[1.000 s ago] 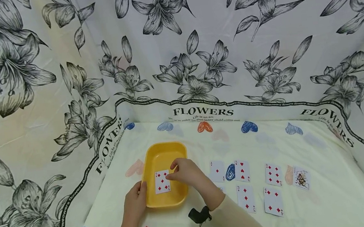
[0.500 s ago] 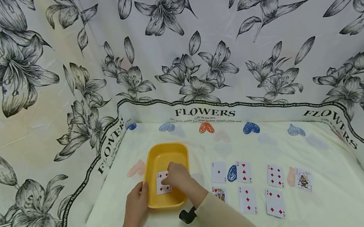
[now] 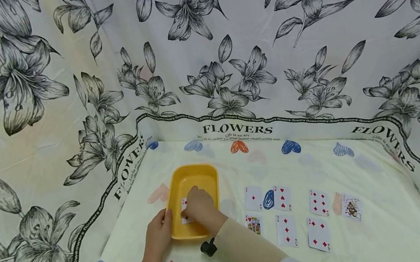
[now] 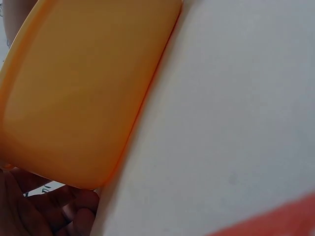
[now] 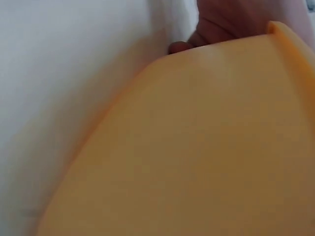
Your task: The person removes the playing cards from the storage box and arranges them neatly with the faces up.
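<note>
A yellow plastic tray (image 3: 209, 177) sits on the cloth-covered surface. My left hand (image 3: 159, 231) grips its left side, the thumb at the rim. In the left wrist view, curled fingers (image 4: 81, 209) show beside the tray's outer wall (image 4: 88, 98). Inside the tray lies a diamonds playing card (image 3: 184, 203), face up. My right hand (image 3: 199, 203) reaches into the tray over this card and covers most of it. The thumb lies across the card toward its left edge; the other fingertips are hidden. The right wrist view is mostly filled by the tray's outer wall (image 5: 197, 147).
Right of the tray, several playing cards lie face up: an ace of diamonds (image 3: 253, 198), a hearts card (image 3: 282, 197), a king (image 3: 254, 224), diamonds cards (image 3: 286, 231) and a joker-like card (image 3: 351, 207). Flower-printed fabric (image 3: 223, 77) stands behind and at the left.
My right hand has moved from the card's right edge leftward and down over it, covering more of the card. The sleeve has moved off the king. My left hand keeps its hold on the tray.
</note>
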`<action>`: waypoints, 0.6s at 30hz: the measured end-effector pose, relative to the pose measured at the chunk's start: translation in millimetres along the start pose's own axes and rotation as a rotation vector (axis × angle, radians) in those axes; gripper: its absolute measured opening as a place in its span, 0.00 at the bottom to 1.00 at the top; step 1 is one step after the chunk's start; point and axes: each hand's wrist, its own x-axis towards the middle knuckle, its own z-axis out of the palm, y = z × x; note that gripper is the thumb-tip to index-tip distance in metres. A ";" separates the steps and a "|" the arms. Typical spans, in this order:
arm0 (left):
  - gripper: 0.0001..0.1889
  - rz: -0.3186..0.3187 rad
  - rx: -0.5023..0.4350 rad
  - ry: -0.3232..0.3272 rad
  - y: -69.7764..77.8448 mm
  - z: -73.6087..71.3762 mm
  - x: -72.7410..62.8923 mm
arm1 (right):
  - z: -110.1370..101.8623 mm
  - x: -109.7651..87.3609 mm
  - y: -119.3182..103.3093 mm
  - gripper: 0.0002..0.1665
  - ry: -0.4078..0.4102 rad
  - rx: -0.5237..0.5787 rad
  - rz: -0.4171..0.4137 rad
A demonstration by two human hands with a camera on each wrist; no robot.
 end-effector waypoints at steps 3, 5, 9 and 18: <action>0.28 0.005 0.001 0.003 -1.2 0.1 0.1 | 4.2 1.2 -6.9 0.52 0.025 -0.094 0.025; 0.28 0.006 0.002 0.002 -2.6 0.6 0.0 | 6.6 0.8 -10.7 0.55 0.034 -0.142 0.036; 0.28 0.008 0.002 0.009 -3.9 1.2 0.2 | 7.5 -0.4 -15.7 0.58 0.042 -0.197 0.041; 0.26 0.009 -0.002 0.012 -3.7 2.2 1.2 | 6.3 0.9 -19.0 0.51 0.058 -0.269 0.011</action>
